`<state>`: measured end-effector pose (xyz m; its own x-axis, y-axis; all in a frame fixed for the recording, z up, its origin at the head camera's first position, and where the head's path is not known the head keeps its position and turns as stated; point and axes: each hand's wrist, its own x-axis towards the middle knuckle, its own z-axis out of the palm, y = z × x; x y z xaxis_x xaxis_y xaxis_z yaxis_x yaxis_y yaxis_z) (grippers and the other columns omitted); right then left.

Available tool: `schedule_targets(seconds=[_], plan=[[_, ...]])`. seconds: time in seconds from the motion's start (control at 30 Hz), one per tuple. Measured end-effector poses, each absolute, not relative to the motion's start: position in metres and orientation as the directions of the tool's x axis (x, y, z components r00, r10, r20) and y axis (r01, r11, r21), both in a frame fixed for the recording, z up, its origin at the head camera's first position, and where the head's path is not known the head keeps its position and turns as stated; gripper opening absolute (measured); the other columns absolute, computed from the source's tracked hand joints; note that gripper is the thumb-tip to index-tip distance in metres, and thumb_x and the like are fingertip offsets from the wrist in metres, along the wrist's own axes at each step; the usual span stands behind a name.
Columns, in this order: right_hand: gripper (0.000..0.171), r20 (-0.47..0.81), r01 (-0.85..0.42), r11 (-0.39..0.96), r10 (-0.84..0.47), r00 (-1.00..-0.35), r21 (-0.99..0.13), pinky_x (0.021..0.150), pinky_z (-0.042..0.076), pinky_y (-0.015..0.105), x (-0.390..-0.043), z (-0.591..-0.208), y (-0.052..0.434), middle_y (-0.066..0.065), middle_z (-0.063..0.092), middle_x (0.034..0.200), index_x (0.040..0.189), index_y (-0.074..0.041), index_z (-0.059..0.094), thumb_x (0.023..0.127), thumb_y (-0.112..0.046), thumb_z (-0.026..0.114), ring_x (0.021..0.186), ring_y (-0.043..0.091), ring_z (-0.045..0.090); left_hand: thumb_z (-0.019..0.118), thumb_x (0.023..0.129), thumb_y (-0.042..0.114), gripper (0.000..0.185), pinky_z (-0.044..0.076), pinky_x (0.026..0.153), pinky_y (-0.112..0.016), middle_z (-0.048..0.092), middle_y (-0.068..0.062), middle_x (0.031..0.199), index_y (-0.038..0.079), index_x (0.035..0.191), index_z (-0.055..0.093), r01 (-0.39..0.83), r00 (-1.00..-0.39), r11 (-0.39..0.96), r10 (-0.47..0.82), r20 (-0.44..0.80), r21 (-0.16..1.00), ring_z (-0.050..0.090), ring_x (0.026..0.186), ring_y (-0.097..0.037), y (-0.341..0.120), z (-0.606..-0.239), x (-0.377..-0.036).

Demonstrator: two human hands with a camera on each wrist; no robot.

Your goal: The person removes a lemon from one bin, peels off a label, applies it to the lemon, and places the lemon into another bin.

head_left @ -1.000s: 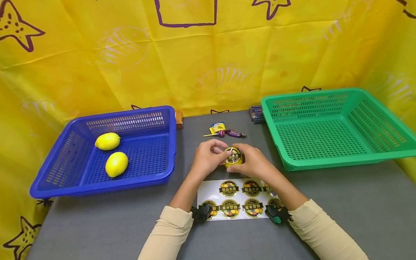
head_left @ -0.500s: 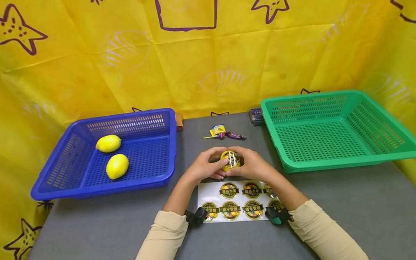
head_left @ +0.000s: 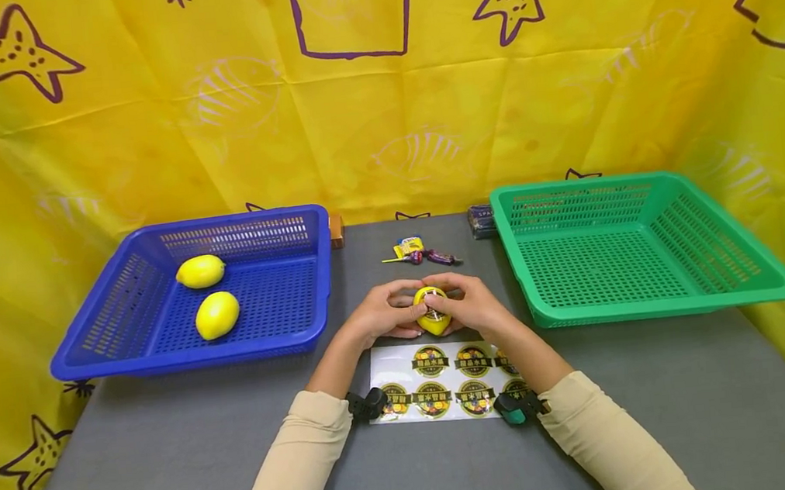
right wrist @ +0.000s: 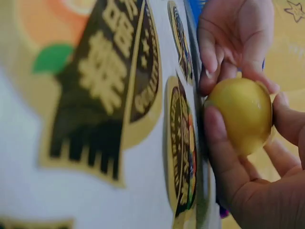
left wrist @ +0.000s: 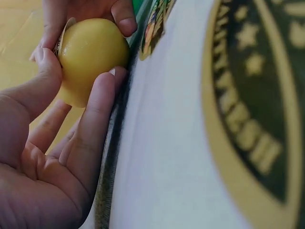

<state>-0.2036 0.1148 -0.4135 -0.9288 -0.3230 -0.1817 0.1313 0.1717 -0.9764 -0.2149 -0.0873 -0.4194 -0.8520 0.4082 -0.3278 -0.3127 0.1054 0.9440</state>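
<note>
A yellow lemon [head_left: 433, 322] is held between both hands just beyond the sticker sheet [head_left: 388, 357]. On its upper side lies a round black-and-gold sticker [head_left: 433, 294], partly covered by the thumbs. My left hand [head_left: 386, 310] grips the lemon from the left, its thumb at the sticker's edge. From the other side my right hand [head_left: 470, 300] grips it too, the thumb pressing on the sticker. In the left wrist view the sticker's edge stands slightly off the lemon [left wrist: 93, 52]. The right wrist view has fingers and thumbs of both hands around the lemon [right wrist: 243, 114].
Two lemons [head_left: 217, 315] lie in the blue basket [head_left: 192, 357] at the left. A green basket [head_left: 664, 304] stands at the right. Behind the hands are a lollipop [head_left: 415, 257] and small wrapped candies [head_left: 441, 257]. Small boxes [head_left: 482, 221] sit beside the baskets.
The left hand has moved from the sticker's edge to gripping the lemon's side. The lemon has shifted slightly left and toward the sheet, and it has been turned. The right thumb now lies over the sticker.
</note>
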Motion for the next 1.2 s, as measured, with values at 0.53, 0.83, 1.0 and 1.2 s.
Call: schedule_targets(seconds=[0.53,0.83,1.0,1.2], plan=[[0.038,-0.273,0.308,-0.055,-0.335,-0.902,-0.95,0.073,0.059,0.049,-0.209,-0.413,0.124,0.021,0.058,0.132,0.137,0.002,0.059,0.099,0.003,0.058,0.099,0.03,0.066,0.06,0.098,-0.004,0.048,0.06,0.072,-0.036,0.065,-0.02,0.126,0.011,0.143,0.057,-0.321,-0.844,0.087,0.426,-0.326,0.943,0.072,0.082,-0.026,-0.09,-0.416,-0.218],[0.045,-0.167,0.024,0.366,-0.366,-0.915,-0.93,0.078,0.059,0.045,-0.199,-0.399,0.118,0.024,0.053,0.138,0.144,0.0,0.051,0.106,-0.023,0.053,0.113,0.038,0.061,0.043,0.105,-0.004,0.044,0.06,0.075,-0.038,0.053,-0.028,0.138,0.004,0.148,0.04,-0.269,-0.853,0.159,0.419,-0.311,0.95,0.07,0.081,-0.028,-0.089,-0.408,-0.205],[0.066,-0.081,-0.282,0.735,-0.416,-0.906,-0.617,0.08,0.055,0.045,-0.191,-0.386,0.107,0.014,0.066,0.119,0.138,-0.006,0.057,0.086,-0.039,0.079,0.099,0.031,0.065,0.031,0.105,-0.006,0.039,0.06,0.076,-0.04,0.046,-0.029,0.145,-0.003,0.143,0.032,-0.241,-0.864,0.193,0.403,-0.301,0.951,0.071,0.087,-0.033,-0.088,-0.403,-0.196],[0.059,-0.088,-0.359,0.764,-0.474,-0.876,-0.536,0.062,0.049,0.033,-0.177,-0.352,0.109,0.002,0.065,0.093,0.13,-0.009,0.061,0.08,-0.032,0.082,0.074,0.019,0.059,0.036,0.103,-0.003,0.038,0.058,0.078,-0.043,0.051,-0.029,0.139,-0.003,0.141,0.04,-0.094,-0.892,0.353,0.386,-0.236,0.931,0.069,0.095,-0.035,-0.093,-0.4,-0.187]])
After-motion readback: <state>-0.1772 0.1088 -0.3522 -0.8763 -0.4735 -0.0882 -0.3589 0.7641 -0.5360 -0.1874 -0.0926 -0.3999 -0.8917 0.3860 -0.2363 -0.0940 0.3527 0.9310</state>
